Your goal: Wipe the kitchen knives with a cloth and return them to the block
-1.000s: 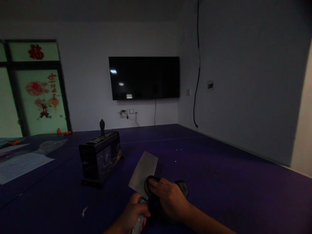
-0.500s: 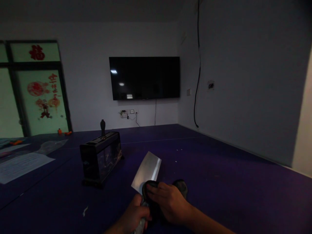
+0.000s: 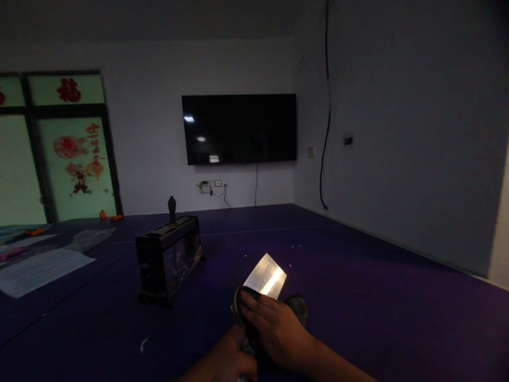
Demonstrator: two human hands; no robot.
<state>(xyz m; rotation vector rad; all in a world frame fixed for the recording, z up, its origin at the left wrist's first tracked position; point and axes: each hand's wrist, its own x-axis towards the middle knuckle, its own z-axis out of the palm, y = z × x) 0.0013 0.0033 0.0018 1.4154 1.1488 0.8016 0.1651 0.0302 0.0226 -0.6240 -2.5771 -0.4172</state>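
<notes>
1. A broad purple surface (image 3: 377, 313) is spread across the lower half of the view.
2. A dark television (image 3: 238, 130) is mounted on the far wall.
3. A black case (image 3: 170, 265) is set left of centre, topped by an upright dark handle (image 3: 172, 209).
4. A printed paper sheet (image 3: 47, 270) is laid at the far left.
5. A cleaver (image 3: 267, 273) is held at lower centre, its bright blade pointed away and slightly right; its handle is mostly covered.
6. The right hand (image 3: 280, 329) is laid over a dark object with its fingers together; the thumb is hidden.
7. The left hand (image 3: 233, 358) is clamped around the cleaver's handle, fingers curled.
8. The dark object (image 3: 251, 329), yellow-edged, is held against the blade's near end; its full shape cannot be told.
</notes>
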